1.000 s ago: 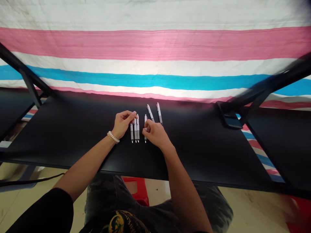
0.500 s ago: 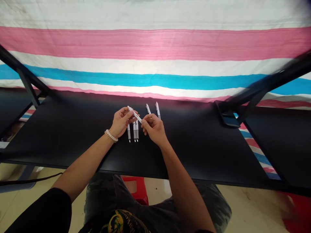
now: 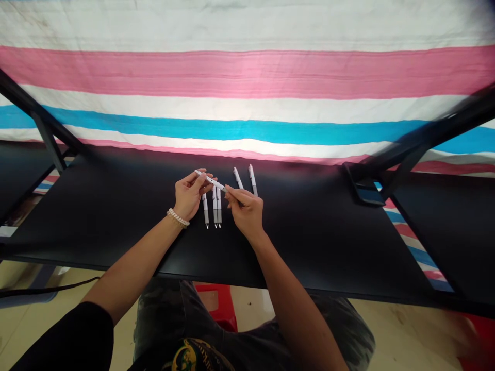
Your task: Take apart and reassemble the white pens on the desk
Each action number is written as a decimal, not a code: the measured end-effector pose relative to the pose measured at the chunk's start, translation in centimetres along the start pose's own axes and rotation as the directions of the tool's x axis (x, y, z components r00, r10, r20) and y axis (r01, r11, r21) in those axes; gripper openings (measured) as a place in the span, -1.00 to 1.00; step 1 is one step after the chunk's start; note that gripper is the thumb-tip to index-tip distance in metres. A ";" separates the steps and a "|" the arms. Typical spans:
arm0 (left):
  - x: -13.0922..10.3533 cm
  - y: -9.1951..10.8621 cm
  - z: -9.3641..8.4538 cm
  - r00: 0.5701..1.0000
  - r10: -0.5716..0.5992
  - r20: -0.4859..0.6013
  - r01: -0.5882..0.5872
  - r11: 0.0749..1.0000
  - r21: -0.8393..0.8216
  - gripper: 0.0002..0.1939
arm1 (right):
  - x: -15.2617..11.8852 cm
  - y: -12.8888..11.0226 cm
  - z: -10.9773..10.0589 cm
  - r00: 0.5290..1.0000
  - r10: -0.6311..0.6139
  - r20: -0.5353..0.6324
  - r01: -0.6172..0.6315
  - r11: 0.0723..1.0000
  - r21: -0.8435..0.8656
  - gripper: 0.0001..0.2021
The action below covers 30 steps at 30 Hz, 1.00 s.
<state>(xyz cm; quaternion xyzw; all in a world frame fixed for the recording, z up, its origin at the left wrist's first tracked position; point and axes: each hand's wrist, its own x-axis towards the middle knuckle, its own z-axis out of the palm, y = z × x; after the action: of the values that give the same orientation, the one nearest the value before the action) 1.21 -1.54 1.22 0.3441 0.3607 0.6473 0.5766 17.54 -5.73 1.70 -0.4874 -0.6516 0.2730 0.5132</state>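
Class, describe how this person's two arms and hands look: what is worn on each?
Both the left hand and the right hand are gloveless. The left arm has a plain black sleeve and, near the hand, a whitish, rope-like bracelet. The right arm shows no bracelet. No markings or cables are visible on either arm.

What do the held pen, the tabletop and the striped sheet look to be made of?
Held pen: probably hard plastic, smooth, going by its even white body.
Tabletop: perhaps laminate or painted metal; its uniform black surface has a soft sheen.
Striped sheet: likely woven plastic or cloth, thin and mostly matte, suggested by its creases.
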 end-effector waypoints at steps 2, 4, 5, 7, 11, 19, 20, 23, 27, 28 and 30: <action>0.1 0.0 -0.1 1.000 0.001 -0.024 -0.001 1.000 -0.002 -0.66 | 0.0 -0.1 0.1 0.999 -0.043 -0.011 0.043 0.999 -0.002 -0.81; 0.2 0.0 -0.1 0.999 0.000 -0.043 -0.001 1.000 -0.019 -0.66 | -0.1 -0.2 0.3 1.000 -0.027 -0.006 0.027 0.999 0.021 -0.82; 0.2 0.0 -0.2 0.999 0.000 -0.048 -0.002 1.000 -0.029 -0.66 | -0.1 -0.2 0.4 1.000 0.006 0.001 -0.006 0.999 0.041 -0.79; 0.3 0.0 -0.2 0.999 0.002 -0.054 -0.004 0.999 -0.040 -0.66 | -0.2 -0.1 0.5 0.996 0.087 0.019 -0.089 0.993 0.082 -0.72; 0.4 -0.1 -0.3 0.997 0.011 -0.071 -0.012 1.000 -0.022 -0.67 | -0.1 0.2 0.5 0.998 0.057 0.010 -0.058 0.995 0.084 -0.78; 0.6 -0.6 -0.7 0.995 0.012 -0.096 -0.016 0.999 -0.043 -0.66 | -0.1 0.6 0.7 0.993 0.118 0.027 -0.121 0.980 0.161 -0.69; 0.7 -0.6 -0.7 0.995 0.006 -0.096 -0.011 0.999 -0.043 -0.66 | -0.1 0.6 0.7 0.992 0.123 0.017 -0.124 0.977 0.173 -0.67; 0.7 -0.7 -0.8 0.996 -0.002 -0.090 -0.001 0.999 -0.035 -0.66 | 0.0 0.5 0.7 0.989 0.145 0.011 -0.145 0.976 0.162 -0.70; 0.5 -0.6 -0.7 0.997 0.006 -0.083 -0.009 0.999 -0.035 -0.67 | 0.0 0.4 0.8 0.994 0.102 -0.031 -0.098 0.987 0.128 -0.72; 0.5 -0.6 -0.6 0.996 0.006 -0.084 -0.009 0.999 -0.034 -0.67 | 0.0 0.4 0.8 0.992 0.126 -0.022 -0.122 0.983 0.137 -0.70; 0.5 -0.5 -0.6 0.996 0.004 -0.087 -0.007 0.999 -0.032 -0.67 | 0.0 0.4 0.8 0.991 0.135 -0.008 -0.133 0.984 0.118 -0.74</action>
<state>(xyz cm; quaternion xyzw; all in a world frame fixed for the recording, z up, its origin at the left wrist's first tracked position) 0.89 -1.09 0.45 0.3070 0.3741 0.6690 0.5641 16.92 -5.53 1.11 -0.5013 -0.5962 0.3407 0.5265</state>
